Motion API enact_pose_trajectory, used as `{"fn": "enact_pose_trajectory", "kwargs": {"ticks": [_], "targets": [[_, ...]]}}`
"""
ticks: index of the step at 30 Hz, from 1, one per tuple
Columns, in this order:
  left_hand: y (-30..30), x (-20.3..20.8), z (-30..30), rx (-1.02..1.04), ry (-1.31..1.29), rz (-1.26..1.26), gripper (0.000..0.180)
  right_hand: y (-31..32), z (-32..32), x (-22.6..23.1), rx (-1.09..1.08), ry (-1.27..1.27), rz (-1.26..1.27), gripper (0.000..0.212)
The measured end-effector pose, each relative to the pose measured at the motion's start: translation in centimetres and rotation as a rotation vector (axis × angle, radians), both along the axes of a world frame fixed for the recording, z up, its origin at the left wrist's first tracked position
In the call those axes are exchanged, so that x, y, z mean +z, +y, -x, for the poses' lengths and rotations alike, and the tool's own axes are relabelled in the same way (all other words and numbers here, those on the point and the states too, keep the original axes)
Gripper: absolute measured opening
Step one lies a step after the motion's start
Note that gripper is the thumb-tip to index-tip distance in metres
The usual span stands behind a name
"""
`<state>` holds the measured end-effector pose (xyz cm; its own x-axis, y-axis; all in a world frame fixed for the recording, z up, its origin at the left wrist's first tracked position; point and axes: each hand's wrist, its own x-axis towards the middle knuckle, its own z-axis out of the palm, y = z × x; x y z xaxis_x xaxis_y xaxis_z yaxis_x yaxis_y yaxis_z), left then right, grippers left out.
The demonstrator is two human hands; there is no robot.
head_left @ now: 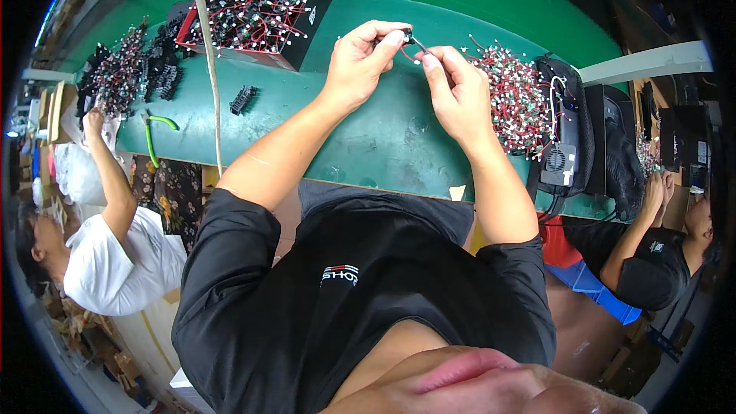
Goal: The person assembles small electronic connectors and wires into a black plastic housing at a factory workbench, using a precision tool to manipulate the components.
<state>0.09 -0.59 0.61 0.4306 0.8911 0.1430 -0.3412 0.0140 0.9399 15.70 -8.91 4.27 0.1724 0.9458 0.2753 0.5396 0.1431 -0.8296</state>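
Over the green table (368, 123), my left hand (362, 65) pinches a small black part (407, 34) with thin red wire on it between thumb and fingertips. Close on its right, my right hand (460, 88) is closed around a thin dark piece (421, 46) that points toward the black part; whether it is a tool or a wire I cannot make out. Just beyond my right hand lies a heap of small white-ended parts with red and black wires (515, 100). Left of my left forearm sits a small cluster of black plastic pieces (243, 100).
A black box with a red edge (310, 34), heaped with wired parts, stands at the back left. A pale cord (208, 61) hangs before it. Green-handled cutters (150, 134) lie farther left. A black-cased device (560, 159) stands at right. People work at both sides.
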Motion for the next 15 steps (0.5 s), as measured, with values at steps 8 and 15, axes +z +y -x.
{"fn": "enact_pose_trajectory", "kwargs": {"ticks": [8, 15], "targets": [[-0.24, 0.08, -0.06, -0.014, -0.006, 0.003, 0.019, 0.07, 0.36, -0.26, -0.026, -0.053, -0.002, 0.012], [-0.51, -0.24, -0.25, 0.05, 0.094, -0.151, 0.02, -0.04, 0.57, -0.83, -0.059, -0.14, -0.097, 0.011]]}}
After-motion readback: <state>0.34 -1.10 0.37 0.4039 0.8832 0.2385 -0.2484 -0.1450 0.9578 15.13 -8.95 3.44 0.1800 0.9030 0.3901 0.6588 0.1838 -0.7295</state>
